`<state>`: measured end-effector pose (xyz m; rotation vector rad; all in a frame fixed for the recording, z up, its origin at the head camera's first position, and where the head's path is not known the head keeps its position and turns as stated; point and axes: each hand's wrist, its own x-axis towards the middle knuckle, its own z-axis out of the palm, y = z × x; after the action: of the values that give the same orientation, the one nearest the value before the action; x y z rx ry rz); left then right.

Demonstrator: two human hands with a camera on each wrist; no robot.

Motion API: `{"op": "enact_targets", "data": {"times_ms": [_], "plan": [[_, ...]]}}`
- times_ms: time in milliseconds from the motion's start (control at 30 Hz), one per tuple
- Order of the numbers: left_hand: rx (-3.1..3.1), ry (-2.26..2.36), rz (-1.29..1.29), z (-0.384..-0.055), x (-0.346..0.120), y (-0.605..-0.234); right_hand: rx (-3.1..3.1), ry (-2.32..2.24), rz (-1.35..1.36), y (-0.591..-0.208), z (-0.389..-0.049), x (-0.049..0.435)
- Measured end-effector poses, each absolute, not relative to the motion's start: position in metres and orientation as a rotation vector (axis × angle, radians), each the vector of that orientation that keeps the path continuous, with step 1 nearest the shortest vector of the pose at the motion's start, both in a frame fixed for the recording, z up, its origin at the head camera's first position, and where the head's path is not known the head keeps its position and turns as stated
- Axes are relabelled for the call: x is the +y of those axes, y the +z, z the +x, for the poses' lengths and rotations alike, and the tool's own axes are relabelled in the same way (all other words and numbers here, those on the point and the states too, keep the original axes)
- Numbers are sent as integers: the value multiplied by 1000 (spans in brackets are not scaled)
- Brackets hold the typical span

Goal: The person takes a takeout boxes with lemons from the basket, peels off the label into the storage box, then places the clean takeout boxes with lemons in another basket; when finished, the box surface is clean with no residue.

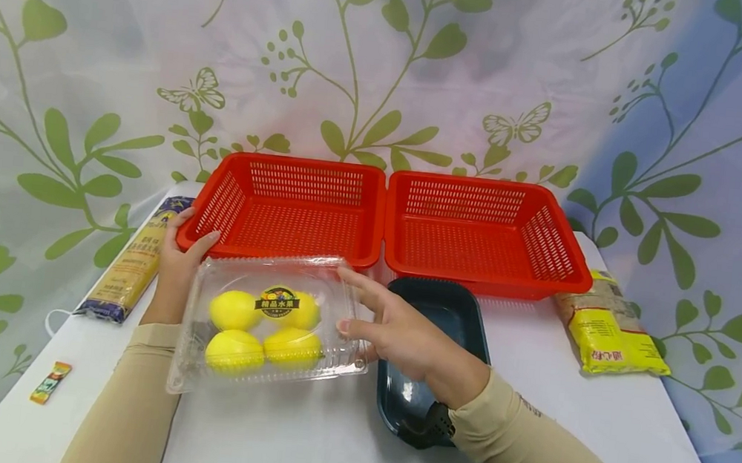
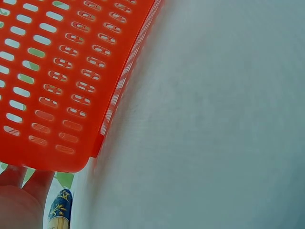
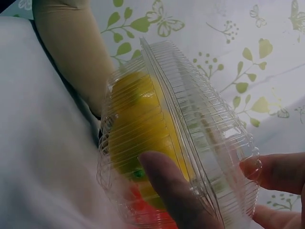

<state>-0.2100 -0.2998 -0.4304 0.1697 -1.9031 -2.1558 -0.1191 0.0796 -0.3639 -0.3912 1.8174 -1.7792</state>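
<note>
My right hand (image 1: 410,340) holds a clear plastic fruit box (image 1: 178,373) by its right end, thumb on one side and fingers on the other. Inside the box lie several yellow lemons (image 1: 239,312), and a dark label marks its lid. In the right wrist view the ribbed box (image 3: 195,129) is tilted, with the thumb (image 3: 164,186) against it. My left hand (image 1: 182,262) grips the front left corner of the left red basket (image 1: 282,253). Its fingers (image 2: 40,183) show at the basket's rim in the left wrist view. The box is raised in front of this basket.
A second red basket (image 1: 487,278) stands beside the first. A dark blue tub (image 1: 394,413) sits partly beneath my right hand. A noodle packet (image 1: 130,260) and a small sachet (image 1: 51,382) lie at left, a yellow bag (image 1: 612,333) at right. A patterned curtain (image 1: 387,62) hangs behind.
</note>
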Motion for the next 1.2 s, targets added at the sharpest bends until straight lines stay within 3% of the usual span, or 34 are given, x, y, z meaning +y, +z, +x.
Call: {"op": "enact_targets", "data": {"times_ms": [333, 1200], "plan": [[-1698, -2264, 46, -230, -306, -458, 1928, -1747, -368, -378, -113, 80], [-1655, -2279, 48, -231, -304, -458, 2032, -1698, -337, -393, -104, 64]]}}
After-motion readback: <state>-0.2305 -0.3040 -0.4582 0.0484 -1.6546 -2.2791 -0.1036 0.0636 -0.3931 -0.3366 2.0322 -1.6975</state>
